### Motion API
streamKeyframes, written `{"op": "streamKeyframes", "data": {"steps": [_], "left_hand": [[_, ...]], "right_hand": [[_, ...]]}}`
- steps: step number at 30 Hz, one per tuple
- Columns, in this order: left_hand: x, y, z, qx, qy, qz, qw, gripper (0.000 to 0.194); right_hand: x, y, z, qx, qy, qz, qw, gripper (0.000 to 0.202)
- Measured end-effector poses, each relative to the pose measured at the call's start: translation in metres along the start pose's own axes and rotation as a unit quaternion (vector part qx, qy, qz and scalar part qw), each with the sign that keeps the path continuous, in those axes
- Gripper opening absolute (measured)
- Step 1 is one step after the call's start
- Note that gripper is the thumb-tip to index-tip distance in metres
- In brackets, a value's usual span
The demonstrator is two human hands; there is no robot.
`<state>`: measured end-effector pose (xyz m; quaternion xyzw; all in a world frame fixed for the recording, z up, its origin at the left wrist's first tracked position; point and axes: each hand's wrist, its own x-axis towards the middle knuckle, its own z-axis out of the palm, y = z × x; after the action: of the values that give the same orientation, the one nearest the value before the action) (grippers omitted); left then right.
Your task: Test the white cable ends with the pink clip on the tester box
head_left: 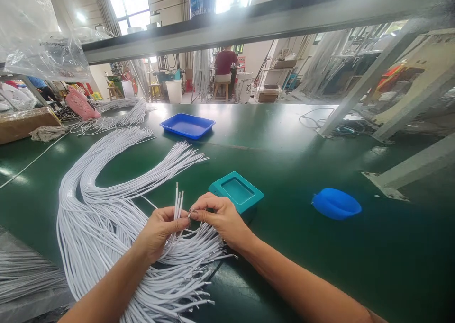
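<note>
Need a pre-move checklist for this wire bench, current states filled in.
1. Left hand has its wires secured: ok, a few white wires point up from between thumb and fingers.
2. Right hand has a wire end: cannot tell, thumb and finger are pinched together beside the left fingertips; what is between them is too small to make out.
3. Loose ends of the wire bundle lined up: not ok, those near the hands fan out unevenly.
4. Teal box not touched by right hand: cannot tell, they overlap in this view.
5. Blue bowl away from wires: ok, apart at right.
</note>
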<state>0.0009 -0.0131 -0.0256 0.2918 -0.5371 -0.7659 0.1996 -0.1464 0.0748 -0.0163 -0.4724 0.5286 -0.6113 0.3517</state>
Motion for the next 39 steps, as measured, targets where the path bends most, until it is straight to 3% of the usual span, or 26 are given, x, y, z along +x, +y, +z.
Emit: {"op": "streamKeyframes", "data": {"steps": [3,6,9,12,16,18,21,24,27,31,39], "left_hand": [[0.000,0.000,-0.001,-0.058,-0.044,-0.041,0.996,0.010],[0.000,0.000,-0.001,-0.086,-0.055,-0.052,0.993,0.008],[-0.001,0.002,-0.001,-0.093,-0.039,-0.051,0.994,0.009],[-0.002,0.004,0.000,-0.085,-0.043,-0.054,0.994,0.011],[-0.002,0.006,0.001,-0.066,-0.064,-0.076,0.993,0.014],[-0.002,0.006,0.001,-0.065,-0.080,-0.084,0.991,0.014],[-0.002,0.006,0.001,-0.064,-0.087,-0.081,0.991,0.013],[-0.002,0.004,0.001,-0.078,-0.082,-0.067,0.991,0.012],[0.000,0.001,0.000,-0.096,-0.076,-0.056,0.991,0.012],[0.002,0.001,0.001,-0.089,-0.058,-0.040,0.994,0.013],[-0.003,-0.001,0.006,0.090,0.054,0.106,0.989,0.013]], "right_hand": [[0.000,0.005,0.003,0.162,-0.049,0.072,0.983,0.013],[0.002,0.008,0.004,0.198,-0.075,0.086,0.974,0.015],[0.004,0.003,-0.001,0.069,-0.050,0.030,0.996,0.025],[0.005,-0.006,-0.009,-0.095,-0.045,-0.064,0.992,0.043],[0.004,-0.014,-0.013,-0.160,-0.114,-0.134,0.971,0.020],[0.004,-0.012,-0.012,-0.122,-0.120,-0.104,0.980,0.011],[0.003,-0.006,-0.005,0.002,-0.065,0.001,0.998,0.016],[0.000,0.000,0.007,0.145,0.002,0.085,0.986,0.019],[-0.002,0.002,0.017,0.229,0.039,0.105,0.967,0.019],[-0.003,0.002,0.021,0.259,0.027,0.095,0.961,0.020],[-0.006,0.001,0.019,0.197,0.077,0.126,0.969,0.023]]}}
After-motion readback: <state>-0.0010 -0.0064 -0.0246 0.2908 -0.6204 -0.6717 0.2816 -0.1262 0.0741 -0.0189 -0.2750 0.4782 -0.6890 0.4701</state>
